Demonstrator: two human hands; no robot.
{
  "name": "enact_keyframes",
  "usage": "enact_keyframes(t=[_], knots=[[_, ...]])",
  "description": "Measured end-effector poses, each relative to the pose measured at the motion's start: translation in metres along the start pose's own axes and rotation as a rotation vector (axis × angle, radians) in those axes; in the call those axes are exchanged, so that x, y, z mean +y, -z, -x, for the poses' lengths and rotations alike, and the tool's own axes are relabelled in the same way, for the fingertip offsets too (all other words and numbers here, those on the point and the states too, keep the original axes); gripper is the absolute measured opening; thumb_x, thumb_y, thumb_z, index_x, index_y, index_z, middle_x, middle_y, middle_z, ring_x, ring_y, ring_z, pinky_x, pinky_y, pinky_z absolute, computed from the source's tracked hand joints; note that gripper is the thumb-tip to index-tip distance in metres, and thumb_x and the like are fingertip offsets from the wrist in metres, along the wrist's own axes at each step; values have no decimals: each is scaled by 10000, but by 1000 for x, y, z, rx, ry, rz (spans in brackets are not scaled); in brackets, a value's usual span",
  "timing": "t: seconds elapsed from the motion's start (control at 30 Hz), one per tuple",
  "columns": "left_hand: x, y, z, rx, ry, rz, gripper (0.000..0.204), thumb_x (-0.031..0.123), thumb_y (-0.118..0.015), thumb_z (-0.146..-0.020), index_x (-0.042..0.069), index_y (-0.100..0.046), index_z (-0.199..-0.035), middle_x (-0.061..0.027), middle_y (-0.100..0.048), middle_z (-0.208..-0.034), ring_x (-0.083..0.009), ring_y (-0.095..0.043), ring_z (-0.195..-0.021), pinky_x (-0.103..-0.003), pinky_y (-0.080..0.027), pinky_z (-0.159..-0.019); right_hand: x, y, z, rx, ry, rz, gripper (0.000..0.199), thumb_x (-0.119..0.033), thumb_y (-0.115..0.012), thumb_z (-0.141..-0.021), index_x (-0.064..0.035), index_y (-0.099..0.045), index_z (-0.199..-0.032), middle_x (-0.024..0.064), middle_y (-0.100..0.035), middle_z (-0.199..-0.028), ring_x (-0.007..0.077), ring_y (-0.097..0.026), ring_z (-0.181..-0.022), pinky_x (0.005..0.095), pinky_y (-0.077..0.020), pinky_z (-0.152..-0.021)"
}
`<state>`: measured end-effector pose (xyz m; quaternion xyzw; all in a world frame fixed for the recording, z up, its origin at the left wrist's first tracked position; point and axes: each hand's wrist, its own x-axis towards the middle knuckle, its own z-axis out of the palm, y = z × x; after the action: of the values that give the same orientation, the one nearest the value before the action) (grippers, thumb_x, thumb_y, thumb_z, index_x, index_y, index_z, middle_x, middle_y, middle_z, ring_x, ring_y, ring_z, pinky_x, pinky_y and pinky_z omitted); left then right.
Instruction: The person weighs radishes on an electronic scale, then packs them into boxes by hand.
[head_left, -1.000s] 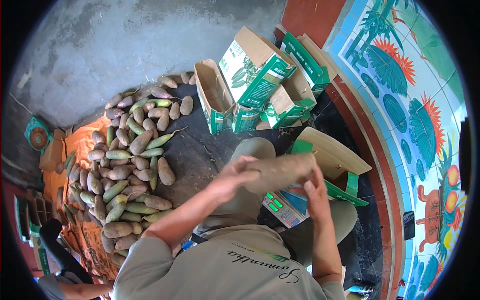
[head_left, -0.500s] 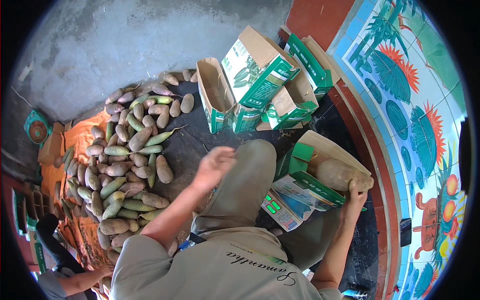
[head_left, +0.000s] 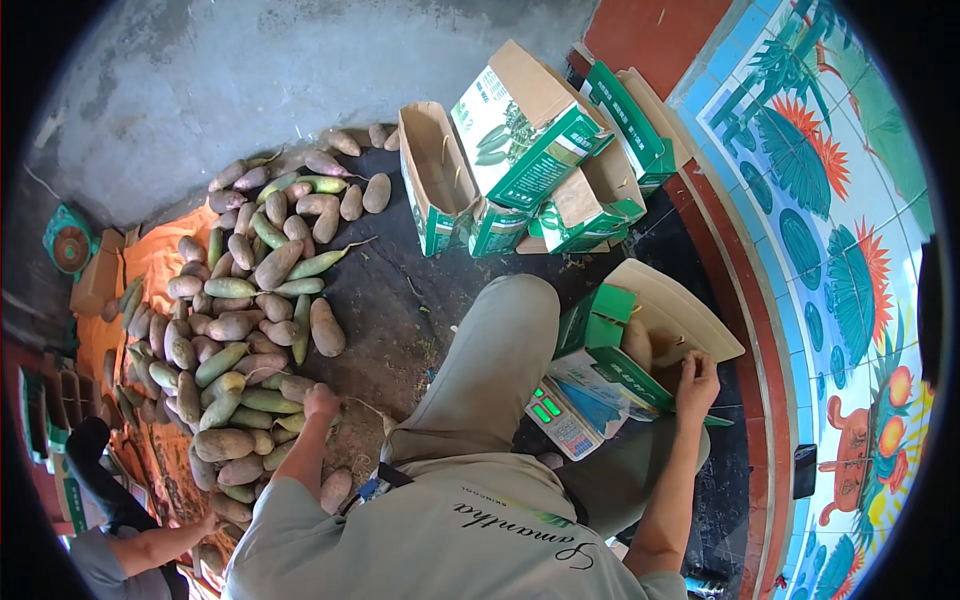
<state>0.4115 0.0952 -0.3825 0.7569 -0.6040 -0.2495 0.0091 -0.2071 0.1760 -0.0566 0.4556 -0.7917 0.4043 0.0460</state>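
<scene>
open carton (head_left: pixel 640 345) on the scale (head_left: pixel 562 415), beside the person's knee, so each fruit is weighed | right hand (head_left: pixel 697 378) at carton rim, fingers curled on it | left hand (head_left: pixel 321 401), far from carton, closed on fruit pile (head_left: pixel 235 330), grip unclear

R hand (head_left: pixel 697 378) fingers hidden in open box (head_left: pixel 640 345) | co-worker (head_left: pixel 120 530) cut by rim
</scene>
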Motion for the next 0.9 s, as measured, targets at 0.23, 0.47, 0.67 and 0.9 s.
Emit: enact_keyframes(t=[0.23,0.47,0.67,0.9], knots=[[20,58,16,207,221,-155,581,177,-611,-741,129,-400,-1280,-166,-342,-1332,-341,-350,-1223,-419,-392,-955,-8,0,15,45,205,273,125,-130,-560,-852,-11,-583,-819,152,-585,-779,330,-572,-693,375,-454,-626],[24,87,-5,-8,301,-166,660,167,-655,-739,166,-359,-1329,-103,-237,-1425,-304,-272,-1297,-407,-381,-979,-1,-4,21,-38,166,286,197,-160,-484,-902,-10,-593,-840,149,-579,-767,322,-574,-686,368,-453,-617],[-8,58,-41,-118,300,-217,720,223,-713,-718,199,-344,-1336,-104,-282,-1401,-311,-330,-1263,-401,-380,-986,-1,-6,20,-78,99,265,243,-183,-447,-923,-11,-593,-833,124,-591,-754,284,-586,-671,355,-458,-615],[-1,57,-36,-354,234,-363,608,261,-611,-770,224,-371,-1328,-69,-383,-1330,-292,-372,-1227,-417,-351,-986,0,-6,20,-127,65,306,290,-209,-409,-941,-16,-590,-825,115,-592,-744,261,-591,-658,345,-459,-607]])
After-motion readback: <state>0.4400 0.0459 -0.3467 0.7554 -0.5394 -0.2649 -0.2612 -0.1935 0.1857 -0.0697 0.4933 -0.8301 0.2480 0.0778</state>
